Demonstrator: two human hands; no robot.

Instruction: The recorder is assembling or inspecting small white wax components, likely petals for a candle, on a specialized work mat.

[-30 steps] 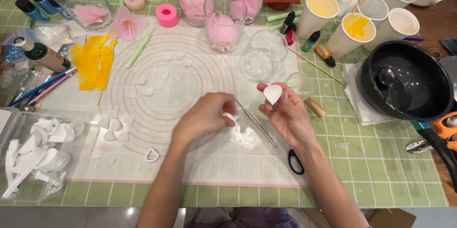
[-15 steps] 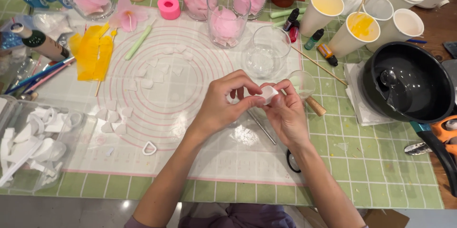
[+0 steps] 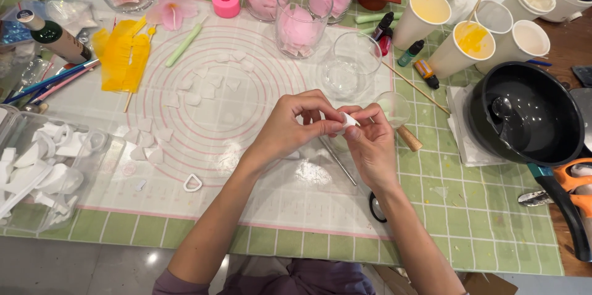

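Both hands are now brought together above the white silicone mat (image 3: 259, 165): the left hand (image 3: 290, 128) and the right hand (image 3: 370, 144) are closed, fingertip to fingertip, on one small white petal piece (image 3: 349, 120), which is pinched between them just over the middle of the mat. A second earlier the hands were seen apart, the piece held up in the right hand alone while the left rested on the mat; half a second earlier they had already met. The piece is thus judged to have passed from being picked up to being shaped between the fingers. Largest among the surroundings is the green gridded table cover (image 3: 468, 208), on which the mat is laid. To the right a black pot (image 3: 524, 116) is set, and a clear tray of white scraps (image 3: 37, 172) is kept at the left edge. Beyond the hands an empty glass (image 3: 351, 64) and a glass of pink petals (image 3: 302, 14) are stood. Yellow petal strips (image 3: 120, 54) are laid at the upper left, loose white cut pieces (image 3: 206, 82) are scattered on the mat, and a small teardrop cutter (image 3: 192, 182) is left near its front edge.
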